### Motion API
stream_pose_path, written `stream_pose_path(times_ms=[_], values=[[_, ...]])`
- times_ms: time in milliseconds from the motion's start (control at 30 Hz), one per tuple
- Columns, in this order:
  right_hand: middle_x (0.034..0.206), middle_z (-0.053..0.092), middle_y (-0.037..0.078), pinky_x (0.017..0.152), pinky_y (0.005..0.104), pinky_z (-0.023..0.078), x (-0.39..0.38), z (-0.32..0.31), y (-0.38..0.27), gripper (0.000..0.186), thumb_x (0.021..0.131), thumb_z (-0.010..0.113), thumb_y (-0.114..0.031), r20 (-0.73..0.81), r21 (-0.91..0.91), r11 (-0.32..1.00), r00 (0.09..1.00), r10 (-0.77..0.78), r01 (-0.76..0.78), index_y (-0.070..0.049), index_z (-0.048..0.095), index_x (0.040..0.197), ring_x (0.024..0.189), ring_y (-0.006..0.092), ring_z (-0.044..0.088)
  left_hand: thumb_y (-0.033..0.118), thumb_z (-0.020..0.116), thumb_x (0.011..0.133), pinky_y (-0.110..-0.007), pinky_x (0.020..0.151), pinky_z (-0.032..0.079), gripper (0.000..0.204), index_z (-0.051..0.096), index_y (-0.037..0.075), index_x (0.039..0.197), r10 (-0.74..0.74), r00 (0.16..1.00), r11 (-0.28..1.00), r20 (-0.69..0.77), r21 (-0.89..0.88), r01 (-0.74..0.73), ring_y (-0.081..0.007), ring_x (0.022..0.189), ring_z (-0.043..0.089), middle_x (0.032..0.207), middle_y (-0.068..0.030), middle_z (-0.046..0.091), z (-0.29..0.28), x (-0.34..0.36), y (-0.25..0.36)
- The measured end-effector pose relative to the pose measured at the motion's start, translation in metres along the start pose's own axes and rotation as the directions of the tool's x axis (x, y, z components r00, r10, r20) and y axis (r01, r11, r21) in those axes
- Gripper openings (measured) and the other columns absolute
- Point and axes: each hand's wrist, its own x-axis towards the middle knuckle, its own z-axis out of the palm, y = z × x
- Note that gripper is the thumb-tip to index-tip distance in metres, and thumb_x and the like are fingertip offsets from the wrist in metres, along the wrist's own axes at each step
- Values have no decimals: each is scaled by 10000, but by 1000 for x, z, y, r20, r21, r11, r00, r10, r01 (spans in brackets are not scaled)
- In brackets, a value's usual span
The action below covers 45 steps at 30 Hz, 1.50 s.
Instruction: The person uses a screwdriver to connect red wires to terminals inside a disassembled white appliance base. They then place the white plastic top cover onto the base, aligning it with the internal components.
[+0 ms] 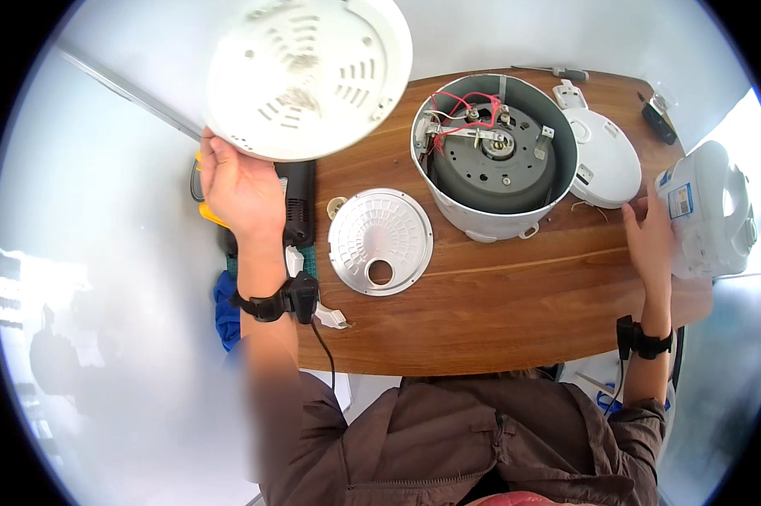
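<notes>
My left hand (244,190) is raised at upper left, gripping the rim of a white round perforated plate (330,72) with dark smudges at its middle. My right hand (646,228) is at the right, fingers partly hidden as it holds a white plastic housing (701,223) bearing a blue label. Between my hands stands an open grey-white round appliance body (481,221) with a dark plate, red wires and metal brackets inside. A white round lid (612,156) lies beside it, near my right fingertips. A silver metal disc (380,228) with one large hole lies flat nearer my left hand.
On the wooden table (515,312) are a grey-handled tool (570,73) at the back, a small black object (657,122) at back right and white plastic pieces (330,314) at left. A black case (300,202), yellow object (212,215) and blue cloth (227,312) sit at the left edge.
</notes>
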Motion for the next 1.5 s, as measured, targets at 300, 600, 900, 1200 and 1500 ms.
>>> stream_pose_path(times_ms=[300, 600, 900, 1200, 1500], values=[[1323, 656, 86, 816, 278, 559, 29, -61, -77, 426, 988, 656, -96, -415, 185, 919, 875, -248, 348, -89, 619, 1413, 965, 123, 668, 162, 356, 1112, -420, 1118, 442, 342, 522, -44, 1329, -175, 977, 967, -118, -209, 148, -252, 1299, 544, 1371, -144, 583, 20, 15, 10], [1509, 528, 163, 1035, 384, 516, 68, -48, -163, 491, 1102, 476, -229, -318, 763, 427, 856, -408, 486, -1, 438, 1535, 1266, 248, 603, 153, 344, 1118, -404, 1170, 413, 373, 520, -67, 1361, -406, 913, 879, -42, -290, 378, -245, 1301, 553, 1402, -154, 583, 77, 10, -17], [1409, 597, 129, 1070, 335, 451, 71, -25, -168, 514, 1096, 507, -253, -177, 859, 406, 926, -333, 311, -10, 444, 1545, 1264, 190, 572, 188, 361, 1124, -379, 1130, 430, 406, 510, -78, 1392, -478, 861, 836, 176, -210, 507, -225, 1282, 564, 1402, -151, 586, 101, -20, -41], [1356, 625, 113, 995, 323, 492, 68, -29, -168, 509, 1072, 547, -192, -189, 891, 346, 934, -303, 292, -4, 454, 1536, 1184, 159, 601, 298, 451, 1118, -375, 1121, 419, 472, 464, -32, 1456, -389, 863, 913, 322, 6, 409, -212, 1292, 554, 1415, -120, 577, 114, -17, -35], [1107, 697, 77, 764, 267, 546, 81, -90, -199, 437, 1074, 524, -210, -15, 964, 251, 961, -276, 87, 60, 533, 1416, 897, 123, 659, 263, 526, 1090, -340, 985, 526, 437, 530, -30, 1414, -99, 949, 955, 299, 297, 5, -205, 1171, 640, 1302, -119, 650, 137, -2, -20]])
